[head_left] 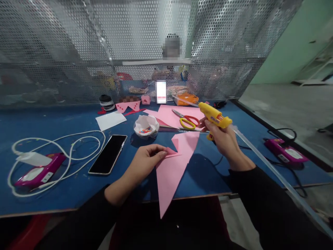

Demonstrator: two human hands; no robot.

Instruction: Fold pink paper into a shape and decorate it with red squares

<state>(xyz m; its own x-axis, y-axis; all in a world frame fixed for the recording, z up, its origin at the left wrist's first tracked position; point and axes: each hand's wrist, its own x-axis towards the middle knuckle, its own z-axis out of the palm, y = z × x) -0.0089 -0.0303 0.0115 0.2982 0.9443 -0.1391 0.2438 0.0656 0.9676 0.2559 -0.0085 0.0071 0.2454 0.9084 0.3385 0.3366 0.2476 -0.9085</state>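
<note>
My left hand point(151, 157) is closed, pinching a folded edge of a pink paper sheet point(175, 173) between thumb and fingers. The sheet has a notch at its top, and its pointed lower end hangs past the table's front edge. In my right hand point(225, 142) is a yellow glue gun point(214, 116), its nozzle pointing up and left, above the table and apart from the sheet. A long translucent glue stick trails from the gun's rear down to the right. Just behind the sheet lie scissors point(189, 122) with red and yellow handles on more pink paper point(166, 111).
On the blue table point(78, 118) stand a paper-lined bowl point(146, 126) of small colourful bits, a black phone point(108, 154), white cables and a purple power strip point(43, 170). Another purple power strip point(286, 151) lies right. A perforated metal screen point(137, 41) rises behind; a person sits beyond it.
</note>
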